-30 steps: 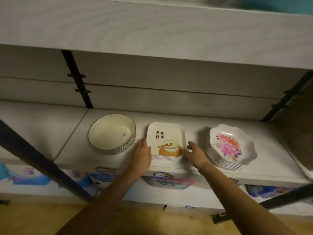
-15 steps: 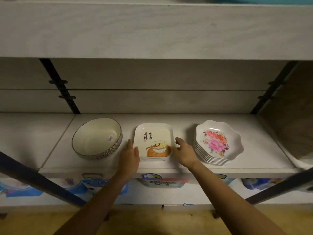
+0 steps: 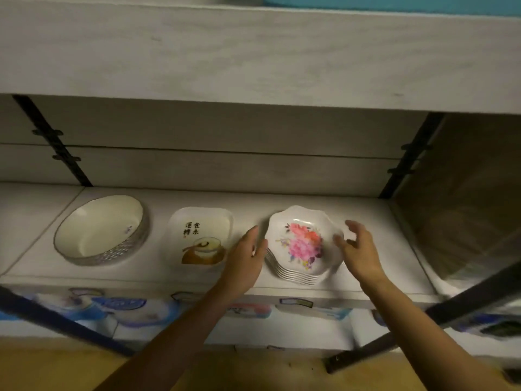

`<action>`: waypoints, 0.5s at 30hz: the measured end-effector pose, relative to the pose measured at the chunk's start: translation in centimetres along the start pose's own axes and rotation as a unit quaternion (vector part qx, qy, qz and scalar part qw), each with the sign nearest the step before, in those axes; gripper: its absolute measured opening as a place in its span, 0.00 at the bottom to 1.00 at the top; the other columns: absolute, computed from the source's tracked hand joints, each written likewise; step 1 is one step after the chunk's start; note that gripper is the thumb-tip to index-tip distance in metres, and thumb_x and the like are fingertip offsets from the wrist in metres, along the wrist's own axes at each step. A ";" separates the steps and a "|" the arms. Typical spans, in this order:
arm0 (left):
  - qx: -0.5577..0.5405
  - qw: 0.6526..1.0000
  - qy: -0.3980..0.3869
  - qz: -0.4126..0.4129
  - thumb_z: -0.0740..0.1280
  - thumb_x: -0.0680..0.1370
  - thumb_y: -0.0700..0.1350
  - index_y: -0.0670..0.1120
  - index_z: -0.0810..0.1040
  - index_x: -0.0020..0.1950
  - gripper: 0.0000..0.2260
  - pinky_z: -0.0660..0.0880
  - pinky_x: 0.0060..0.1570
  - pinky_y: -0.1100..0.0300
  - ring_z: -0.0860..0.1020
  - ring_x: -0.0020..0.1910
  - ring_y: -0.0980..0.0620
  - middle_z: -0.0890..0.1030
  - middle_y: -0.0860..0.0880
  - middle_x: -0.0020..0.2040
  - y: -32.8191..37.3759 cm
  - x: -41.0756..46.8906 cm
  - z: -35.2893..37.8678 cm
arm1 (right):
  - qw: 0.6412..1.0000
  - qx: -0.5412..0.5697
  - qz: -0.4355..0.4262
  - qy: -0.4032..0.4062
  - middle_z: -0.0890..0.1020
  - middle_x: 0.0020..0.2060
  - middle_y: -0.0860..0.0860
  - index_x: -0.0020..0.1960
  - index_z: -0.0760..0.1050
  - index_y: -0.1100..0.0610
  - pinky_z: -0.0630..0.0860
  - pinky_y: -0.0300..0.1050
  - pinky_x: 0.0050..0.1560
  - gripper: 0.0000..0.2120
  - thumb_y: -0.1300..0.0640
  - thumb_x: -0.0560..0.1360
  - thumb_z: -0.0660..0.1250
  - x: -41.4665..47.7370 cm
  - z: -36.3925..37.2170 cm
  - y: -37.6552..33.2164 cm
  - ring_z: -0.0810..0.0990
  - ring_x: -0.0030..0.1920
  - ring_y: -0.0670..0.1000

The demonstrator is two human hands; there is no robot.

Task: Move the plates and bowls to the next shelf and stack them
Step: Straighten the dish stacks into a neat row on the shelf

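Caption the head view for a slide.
Both open hands, left and right, flank the floral plate stack.

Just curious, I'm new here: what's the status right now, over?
Left hand and right hand open, flanking the floral plate stack, not gripping. Square plates and bowl sit alongside. Nothing in the way.

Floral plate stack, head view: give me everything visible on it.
The floral plate stack is a pile of white, scallop-edged plates, glossy like melamine or glazed ceramic; the top one shows a pink and red flower print. Several rims show layered at the front. It sits upright near the front edge of the shelf, right of the square dish. The left hand and right hand flank it, open; contact cannot be told.
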State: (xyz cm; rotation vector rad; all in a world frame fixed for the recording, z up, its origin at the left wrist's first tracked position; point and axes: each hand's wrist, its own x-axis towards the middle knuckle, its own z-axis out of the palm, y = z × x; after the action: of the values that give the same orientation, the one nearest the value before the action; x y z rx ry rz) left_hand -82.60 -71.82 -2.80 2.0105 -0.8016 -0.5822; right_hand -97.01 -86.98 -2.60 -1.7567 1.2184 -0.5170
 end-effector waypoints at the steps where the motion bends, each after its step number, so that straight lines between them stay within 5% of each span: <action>1: 0.005 0.999 -0.016 -0.030 0.56 0.81 0.45 0.42 0.64 0.71 0.19 0.66 0.62 0.61 0.71 0.66 0.48 0.73 0.46 0.66 0.2 0.4 1.0 | 0.998 0.024 0.037 -0.054 0.67 0.70 0.56 0.72 0.61 0.56 0.71 0.55 0.65 0.25 0.54 0.77 0.63 0.0 -0.5 0.8 0.71 0.66 0.59; 3: -0.037 0.993 -0.054 -0.096 0.55 0.81 0.45 0.42 0.65 0.69 0.17 0.68 0.60 0.62 0.73 0.61 0.47 0.74 0.47 0.61 -0.1 1.1 2.3 | 0.979 0.102 0.093 -0.151 0.72 0.67 0.57 0.72 0.60 0.55 0.76 0.49 0.55 0.25 0.53 0.78 0.62 -0.1 -0.9 1.9 0.75 0.59 0.57; 4: -0.073 0.988 -0.067 -0.119 0.54 0.81 0.44 0.43 0.67 0.67 0.15 0.70 0.63 0.54 0.74 0.58 0.45 0.75 0.45 0.60 -0.4 1.4 2.7 | 0.970 0.130 0.103 -0.179 0.75 0.64 0.58 0.72 0.62 0.54 0.78 0.45 0.49 0.24 0.54 0.78 0.62 -0.2 -1.0 2.1 0.77 0.56 0.56; 6: -0.114 0.981 -0.062 -0.147 0.55 0.81 0.43 0.46 0.69 0.58 0.08 0.72 0.62 0.41 0.75 0.55 0.43 0.75 0.43 0.53 -0.9 1.8 3.1 | 0.966 0.140 0.098 -0.195 0.78 0.60 0.57 0.69 0.65 0.54 0.78 0.41 0.44 0.20 0.55 0.78 0.61 0.0 -1.1 2.3 0.79 0.53 0.56; 8: -0.145 0.974 -0.052 -0.166 0.55 0.81 0.41 0.49 0.68 0.54 0.06 0.71 0.60 0.41 0.73 0.53 0.45 0.73 0.43 0.52 -0.8 1.9 3.3 | 0.966 0.135 0.095 -0.199 0.79 0.57 0.55 0.66 0.67 0.52 0.78 0.41 0.43 0.17 0.55 0.78 0.61 0.5 -1.1 2.1 0.79 0.53 0.56; 15: -0.164 0.973 -0.028 -0.158 0.53 0.81 0.42 0.43 0.69 0.66 0.15 0.73 0.61 0.43 0.76 0.57 0.41 0.75 0.44 0.53 0.4 1.5 4.0 | 0.966 0.102 0.095 -0.219 0.78 0.55 0.54 0.68 0.67 0.52 0.78 0.46 0.47 0.17 0.56 0.79 0.58 2.3 -1.3 1.6 0.78 0.55 0.56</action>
State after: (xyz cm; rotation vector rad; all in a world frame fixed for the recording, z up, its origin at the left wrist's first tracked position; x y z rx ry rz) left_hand -84.40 -75.28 -4.63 1.8287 -0.3838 -0.8960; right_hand -97.83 -89.73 -3.62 -1.4595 0.9674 -0.1228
